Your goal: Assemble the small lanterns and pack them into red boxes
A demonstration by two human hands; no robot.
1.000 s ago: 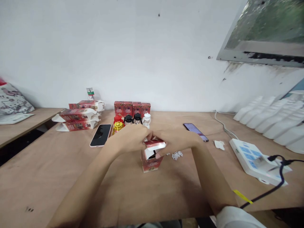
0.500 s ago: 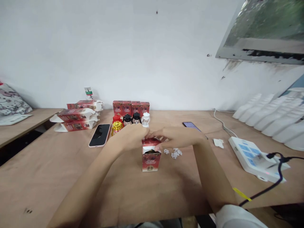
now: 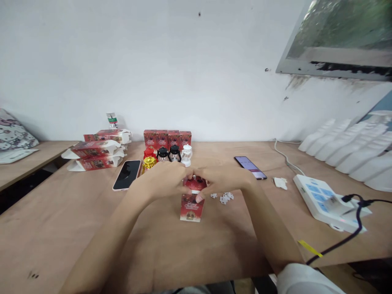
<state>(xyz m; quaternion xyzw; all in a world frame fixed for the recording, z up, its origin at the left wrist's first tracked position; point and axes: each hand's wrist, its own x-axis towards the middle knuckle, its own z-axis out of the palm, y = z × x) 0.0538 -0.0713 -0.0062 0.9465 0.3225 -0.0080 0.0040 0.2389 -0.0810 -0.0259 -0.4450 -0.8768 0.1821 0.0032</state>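
A small red printed box (image 3: 192, 209) stands on the table between my hands, its top flap (image 3: 195, 183) folded nearly down, with a thin white strip showing at the front edge. My left hand (image 3: 170, 178) is closed round the box's upper left side. On the other side my right hand (image 3: 219, 179) grips the upper right, its thumb pressed on the front face near the flap. Just behind my left hand are small lanterns: a gold one (image 3: 149, 164), a red one (image 3: 150, 152), two black ones (image 3: 174, 152) and a white one (image 3: 186, 154).
Several red boxes (image 3: 168, 139) stand by the wall. Unfolded cartons (image 3: 97, 156) are stacked at left near a phone (image 3: 127, 174). Small white pieces (image 3: 225, 198) lie right of the box. Further right are another phone (image 3: 250, 167), a power strip (image 3: 324, 200) and white bottles (image 3: 352, 157).
The box's top flap has come down over the opening, which earlier showed something dark inside. My right thumb has moved onto the front face. The right phone's screen is now more visible.
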